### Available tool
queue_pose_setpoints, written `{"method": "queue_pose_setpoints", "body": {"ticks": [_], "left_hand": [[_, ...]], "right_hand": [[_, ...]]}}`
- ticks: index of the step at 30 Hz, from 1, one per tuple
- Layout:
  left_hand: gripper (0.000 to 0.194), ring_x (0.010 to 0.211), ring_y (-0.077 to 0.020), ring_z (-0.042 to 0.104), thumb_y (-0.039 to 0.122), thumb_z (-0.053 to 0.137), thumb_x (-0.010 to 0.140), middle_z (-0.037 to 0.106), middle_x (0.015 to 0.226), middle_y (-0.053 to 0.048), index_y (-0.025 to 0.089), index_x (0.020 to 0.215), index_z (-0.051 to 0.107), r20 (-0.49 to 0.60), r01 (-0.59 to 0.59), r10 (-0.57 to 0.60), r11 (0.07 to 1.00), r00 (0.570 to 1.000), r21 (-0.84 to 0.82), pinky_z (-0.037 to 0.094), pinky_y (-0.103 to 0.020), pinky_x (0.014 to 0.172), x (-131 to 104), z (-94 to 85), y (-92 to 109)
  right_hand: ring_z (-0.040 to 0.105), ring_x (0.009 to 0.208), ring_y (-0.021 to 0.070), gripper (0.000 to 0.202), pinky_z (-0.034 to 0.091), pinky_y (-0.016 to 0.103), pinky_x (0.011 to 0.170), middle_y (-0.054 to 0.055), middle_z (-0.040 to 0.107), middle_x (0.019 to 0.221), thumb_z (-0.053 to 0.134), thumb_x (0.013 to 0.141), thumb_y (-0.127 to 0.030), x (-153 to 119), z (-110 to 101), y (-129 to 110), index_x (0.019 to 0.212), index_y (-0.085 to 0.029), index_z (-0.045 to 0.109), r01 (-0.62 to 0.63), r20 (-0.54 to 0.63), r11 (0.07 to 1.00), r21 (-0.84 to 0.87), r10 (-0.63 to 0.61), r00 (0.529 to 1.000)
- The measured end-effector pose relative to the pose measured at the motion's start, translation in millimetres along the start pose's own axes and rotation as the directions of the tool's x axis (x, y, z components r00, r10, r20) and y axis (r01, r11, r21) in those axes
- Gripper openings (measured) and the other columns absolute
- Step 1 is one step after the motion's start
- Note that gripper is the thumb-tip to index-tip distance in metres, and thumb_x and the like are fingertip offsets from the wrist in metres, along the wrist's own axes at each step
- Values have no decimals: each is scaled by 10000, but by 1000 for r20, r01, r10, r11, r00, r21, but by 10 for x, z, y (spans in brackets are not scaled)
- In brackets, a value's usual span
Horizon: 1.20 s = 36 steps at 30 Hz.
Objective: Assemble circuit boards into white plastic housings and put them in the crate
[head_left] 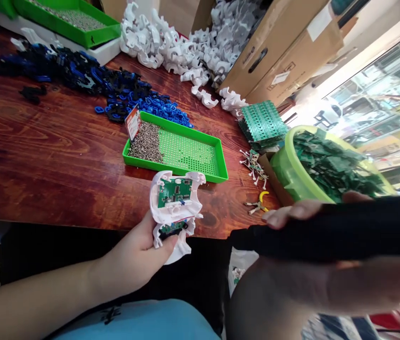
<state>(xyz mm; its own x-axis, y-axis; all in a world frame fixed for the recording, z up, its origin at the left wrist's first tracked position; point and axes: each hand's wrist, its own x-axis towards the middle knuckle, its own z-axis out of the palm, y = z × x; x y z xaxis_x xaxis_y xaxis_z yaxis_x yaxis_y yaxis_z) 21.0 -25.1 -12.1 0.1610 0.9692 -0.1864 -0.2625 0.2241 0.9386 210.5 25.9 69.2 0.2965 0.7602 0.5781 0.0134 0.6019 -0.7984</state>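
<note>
We have our left grip (141,255) clamped on a white shell (177,213) mid-frame, its green board (170,192) exposed; our right grip (327,283) closes around a black tool (327,236) at lower right, apart from the shell. The board looks seated; whether it is fastened, we cannot tell

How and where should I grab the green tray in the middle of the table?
I'd take the green tray by the raised walls at its two short ends, hands coming from left and right. The metal pieces heap at the left end, likely making it heavier, so keep it level and avoid the card standing there.
</note>
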Motion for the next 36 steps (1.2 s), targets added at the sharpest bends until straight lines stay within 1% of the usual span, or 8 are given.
{"method": "queue_pose_setpoints", "body": {"ticks": [3,6,12,17,20,28,33,36], "left_hand": [[480,1052,-204,694,227,697,835,737,1133,-28,252,1281,522,52,152,-144,963,988,-221,525,-304,959,-161,56,-7],[494,957,-202,738,169,746,799,756,1094,10,301,1235,553,142,308,-274,859,951,-410,582,-261,811,-297,82,1],[456,964,-238,739,144,728,813,739,1154,-5,328,1216,620,375,329,-141,798,916,-504,611,-276,758,-376,108,-31],[357,903,-250,747,192,702,781,752,1093,-83,204,1138,695,425,378,-132,731,895,-568,604,-286,751,-374,250,32],[345,893,-256,745,217,682,771,751,1100,-99,187,1113,715,436,414,-172,721,883,-555,591,-319,792,-389,320,88],[315,901,-260,746,226,700,768,760,1060,-72,223,1082,722,431,507,-310,713,847,-484,579,-323,804,-425,420,92],[482,849,-197,738,247,775,750,752,913,-11,267,1194,589,277,485,-405,796,871,-362,568,-245,732,-469,471,14],[573,926,-172,700,268,735,809,716,998,9,328,1314,470,209,433,-387,865,898,-256,543,-220,756,-522,477,-21]], "right_hand": [[592,567,150,357,506,279,487,-22,656,749,675,804,-377,-59,45,82,1091,-210,545,115,-101,993,-8,-115,988],[629,671,148,316,557,328,618,-31,656,868,657,814,-246,-105,-12,119,1092,-259,508,163,-95,986,-28,-164,982],[615,943,129,452,524,364,944,-47,521,1196,699,726,-126,-171,-259,142,1126,-302,582,264,-82,954,-140,-277,957],[583,1065,169,597,549,357,879,-5,484,1303,723,709,-86,-247,-396,128,1222,-329,537,235,-46,957,-171,-246,968],[585,972,141,629,548,298,778,10,543,1209,731,706,-58,-280,-463,101,1242,-308,517,205,-11,962,-181,-211,977],[622,944,183,710,522,372,807,38,572,1081,764,701,-160,-150,-539,226,1241,-249,312,144,-9,957,-252,-151,989],[572,707,143,800,512,332,703,-25,538,856,766,712,-251,167,-385,313,1263,-240,186,136,66,953,-271,-122,990],[539,714,125,649,490,288,673,-10,510,855,706,727,-218,304,-268,339,1212,-228,276,190,151,953,-235,-158,976]]}}
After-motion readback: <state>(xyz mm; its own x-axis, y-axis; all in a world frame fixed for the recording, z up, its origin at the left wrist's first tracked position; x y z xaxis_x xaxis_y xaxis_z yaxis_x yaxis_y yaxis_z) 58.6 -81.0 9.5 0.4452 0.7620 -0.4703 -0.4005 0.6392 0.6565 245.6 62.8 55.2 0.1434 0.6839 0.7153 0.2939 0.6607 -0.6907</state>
